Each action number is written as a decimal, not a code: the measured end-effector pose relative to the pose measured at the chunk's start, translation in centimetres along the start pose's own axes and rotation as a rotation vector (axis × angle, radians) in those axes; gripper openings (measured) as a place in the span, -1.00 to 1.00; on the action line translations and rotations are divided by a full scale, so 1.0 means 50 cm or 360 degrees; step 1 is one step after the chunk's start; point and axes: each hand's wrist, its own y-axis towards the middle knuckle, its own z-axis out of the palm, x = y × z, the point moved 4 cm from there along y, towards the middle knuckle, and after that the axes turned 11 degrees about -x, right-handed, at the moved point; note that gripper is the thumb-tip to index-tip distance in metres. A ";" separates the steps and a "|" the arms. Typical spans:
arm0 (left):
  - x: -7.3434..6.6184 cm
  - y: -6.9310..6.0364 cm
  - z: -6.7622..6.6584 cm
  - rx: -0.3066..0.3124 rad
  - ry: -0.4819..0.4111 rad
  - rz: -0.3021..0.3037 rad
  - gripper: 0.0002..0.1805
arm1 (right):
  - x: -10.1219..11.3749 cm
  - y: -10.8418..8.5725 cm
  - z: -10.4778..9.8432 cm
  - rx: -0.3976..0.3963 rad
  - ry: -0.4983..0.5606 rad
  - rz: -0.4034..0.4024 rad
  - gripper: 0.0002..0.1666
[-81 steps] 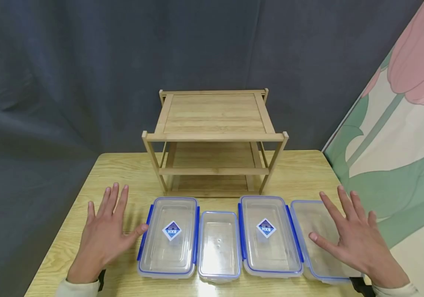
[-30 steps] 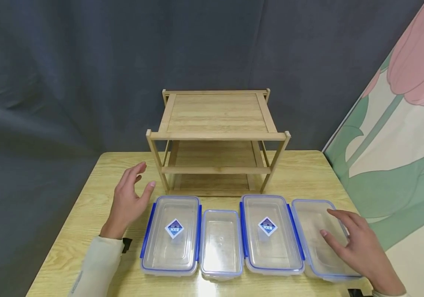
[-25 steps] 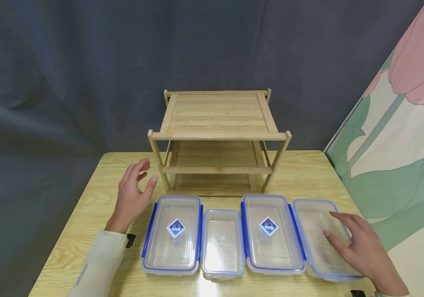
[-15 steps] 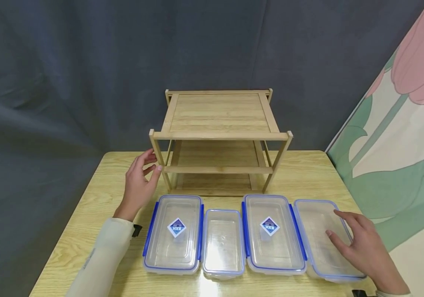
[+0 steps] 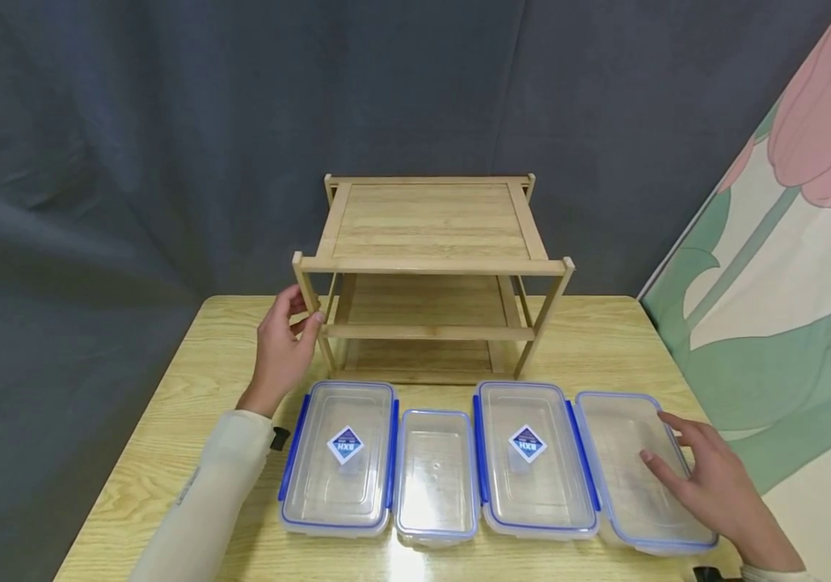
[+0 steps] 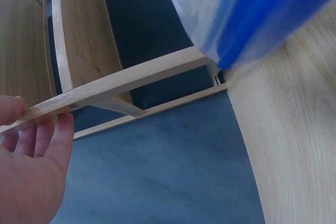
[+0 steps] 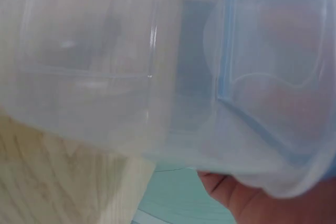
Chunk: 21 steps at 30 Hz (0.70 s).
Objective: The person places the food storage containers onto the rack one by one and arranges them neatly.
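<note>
My left hand (image 5: 286,347) holds the left front leg of a light wooden three-tier shelf (image 5: 430,218). In the left wrist view, the thumb lies on one side of the wooden bar (image 6: 105,92) and the fingertips on the other. My right hand (image 5: 717,485) is at the right edge of the rightmost clear plastic container (image 5: 626,485), its thumb spread over the top and its fingers loosely bent. Contact there is hard to judge. The right wrist view shows the container's clear wall (image 7: 94,98) close up, with part of the hand below its rim.
Left of that container stand two blue-clipped food containers (image 5: 335,501) with labelled lids and a narrower container (image 5: 436,477) between them. All stand on the wooden table (image 5: 168,453) before the shelf. A dark curtain (image 5: 415,81) hangs behind; a tulip-patterned cloth (image 5: 772,364) is at right.
Both hands were spread above the table at first. My left hand has moved forward and right to take hold of the shelf leg. My right hand has lowered at the rightmost container.
</note>
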 end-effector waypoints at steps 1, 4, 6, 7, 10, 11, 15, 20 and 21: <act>-0.001 0.001 0.000 -0.0004 -0.0011 -0.0010 -0.56 | -0.003 0.002 0.001 0.0017 0.0008 0.0015 -0.17; -0.001 0.005 0.000 -0.0004 -0.0053 -0.0038 -0.59 | -0.010 0.006 0.003 0.0081 0.0028 0.0069 -0.14; 0.001 0.006 -0.001 0.0003 -0.0093 -0.0056 -0.60 | -0.013 0.009 0.006 0.0125 0.0041 0.0089 -0.12; 0.001 0.008 0.001 0.0009 -0.0115 -0.0064 -0.60 | -0.015 0.009 0.006 0.0155 0.0044 0.0111 -0.11; 0.005 0.009 0.005 0.0024 -0.0184 -0.0082 -0.60 | -0.022 0.010 0.007 0.0228 0.0063 0.0166 -0.09; 0.005 0.009 0.006 0.0030 -0.0192 -0.0084 -0.60 | -0.024 0.011 0.008 0.0255 0.0069 0.0185 -0.09; 0.006 0.010 0.006 0.0039 -0.0190 -0.0080 -0.60 | -0.032 0.013 0.013 0.0313 0.0096 0.0256 -0.07; 0.007 0.010 0.005 0.0050 -0.0178 -0.0061 -0.58 | -0.044 0.006 0.018 0.0290 0.0193 0.0280 -0.11; 0.008 0.010 0.005 0.0054 -0.0181 -0.0061 -0.58 | -0.046 0.003 0.020 0.0288 0.0221 0.0284 -0.13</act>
